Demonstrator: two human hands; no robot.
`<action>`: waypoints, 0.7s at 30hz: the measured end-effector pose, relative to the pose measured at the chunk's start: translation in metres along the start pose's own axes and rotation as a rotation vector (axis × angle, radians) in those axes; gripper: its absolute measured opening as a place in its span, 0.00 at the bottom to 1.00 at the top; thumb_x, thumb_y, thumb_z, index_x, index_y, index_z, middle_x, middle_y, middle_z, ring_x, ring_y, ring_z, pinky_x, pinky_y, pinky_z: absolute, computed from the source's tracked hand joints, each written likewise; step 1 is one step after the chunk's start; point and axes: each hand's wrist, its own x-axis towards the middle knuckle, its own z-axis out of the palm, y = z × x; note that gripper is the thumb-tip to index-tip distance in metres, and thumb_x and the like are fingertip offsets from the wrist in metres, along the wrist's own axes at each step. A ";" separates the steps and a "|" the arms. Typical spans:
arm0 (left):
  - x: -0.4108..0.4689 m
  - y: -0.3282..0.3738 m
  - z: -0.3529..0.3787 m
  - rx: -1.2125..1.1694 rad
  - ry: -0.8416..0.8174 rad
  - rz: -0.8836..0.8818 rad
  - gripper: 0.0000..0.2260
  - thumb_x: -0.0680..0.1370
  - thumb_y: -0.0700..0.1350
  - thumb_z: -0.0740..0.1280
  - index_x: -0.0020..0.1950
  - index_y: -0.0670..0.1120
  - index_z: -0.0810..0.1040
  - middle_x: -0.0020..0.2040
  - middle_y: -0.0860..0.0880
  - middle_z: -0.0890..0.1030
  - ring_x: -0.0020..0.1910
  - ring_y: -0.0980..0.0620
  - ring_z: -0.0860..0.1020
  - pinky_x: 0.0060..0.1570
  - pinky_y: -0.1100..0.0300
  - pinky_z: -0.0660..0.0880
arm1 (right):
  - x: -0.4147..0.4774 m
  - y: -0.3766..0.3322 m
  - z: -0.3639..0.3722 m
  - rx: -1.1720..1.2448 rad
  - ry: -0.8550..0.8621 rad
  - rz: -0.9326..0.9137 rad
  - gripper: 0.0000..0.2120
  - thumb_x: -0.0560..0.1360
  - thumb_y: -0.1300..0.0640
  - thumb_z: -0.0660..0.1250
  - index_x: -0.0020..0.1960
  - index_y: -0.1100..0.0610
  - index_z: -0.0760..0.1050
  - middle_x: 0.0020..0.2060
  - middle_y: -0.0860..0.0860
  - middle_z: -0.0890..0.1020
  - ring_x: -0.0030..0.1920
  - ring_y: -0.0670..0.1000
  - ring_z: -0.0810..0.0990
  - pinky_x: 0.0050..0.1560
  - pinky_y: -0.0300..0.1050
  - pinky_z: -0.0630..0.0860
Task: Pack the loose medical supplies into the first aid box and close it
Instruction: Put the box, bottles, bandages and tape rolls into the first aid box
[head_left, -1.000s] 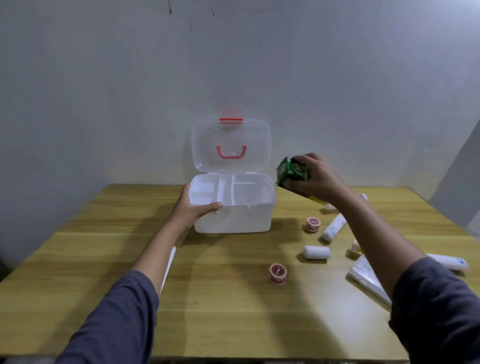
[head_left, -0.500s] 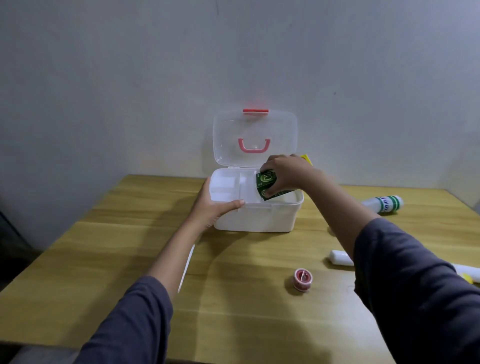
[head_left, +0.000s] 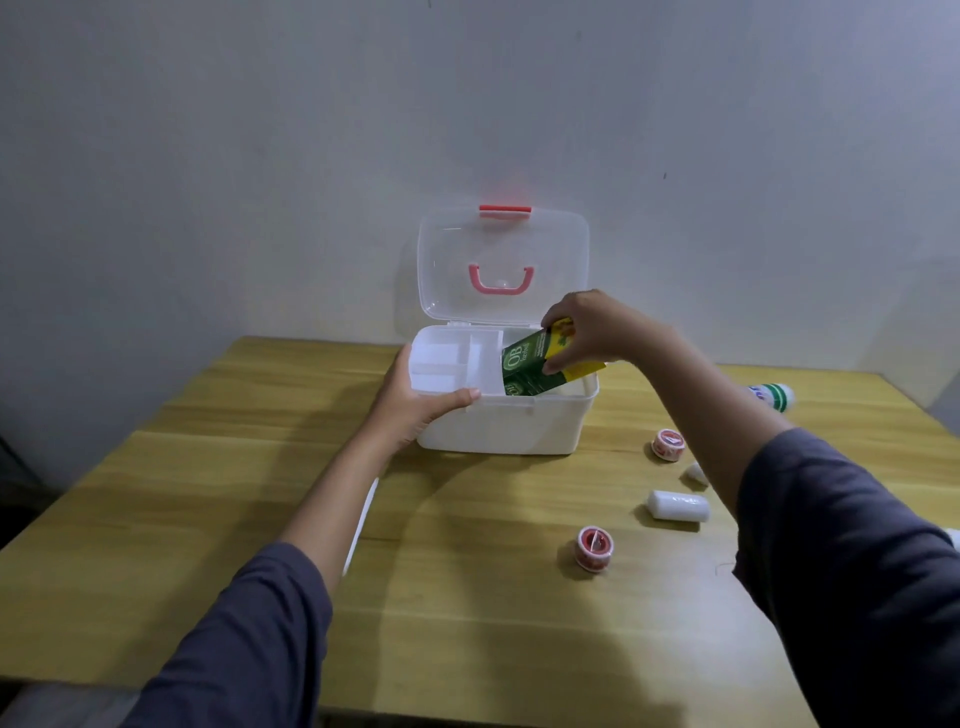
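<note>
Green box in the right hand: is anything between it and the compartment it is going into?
Nothing visible blocks it. The green box is already tilted partway into the right-hand compartment of the first aid box, held by the right hand. The lid stands open behind, and the left hand steadies the front left corner.

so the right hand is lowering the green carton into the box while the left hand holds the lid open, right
Not quite. In the head view the left hand grips the front left rim of the first aid box, not the lid, which stands open untouched. The right hand does hold the green carton in the box.
</note>
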 end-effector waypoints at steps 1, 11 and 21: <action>0.000 0.000 0.000 0.007 0.003 -0.003 0.47 0.55 0.60 0.78 0.72 0.51 0.69 0.67 0.51 0.77 0.67 0.51 0.76 0.67 0.52 0.73 | 0.001 -0.001 0.006 0.018 0.003 -0.014 0.30 0.64 0.45 0.75 0.61 0.55 0.74 0.55 0.54 0.77 0.53 0.52 0.72 0.52 0.47 0.74; -0.001 0.001 0.001 0.021 0.010 -0.004 0.49 0.54 0.60 0.78 0.73 0.50 0.68 0.67 0.50 0.77 0.67 0.50 0.76 0.67 0.51 0.74 | 0.014 -0.005 0.037 0.071 -0.050 -0.052 0.28 0.65 0.43 0.73 0.60 0.53 0.74 0.52 0.53 0.78 0.49 0.51 0.72 0.52 0.50 0.75; -0.001 0.000 0.000 0.022 0.010 0.002 0.50 0.53 0.61 0.77 0.74 0.49 0.68 0.67 0.50 0.77 0.66 0.50 0.75 0.65 0.54 0.74 | 0.017 -0.015 0.045 -0.062 -0.100 -0.095 0.24 0.68 0.50 0.71 0.62 0.54 0.73 0.59 0.54 0.74 0.58 0.56 0.73 0.57 0.52 0.74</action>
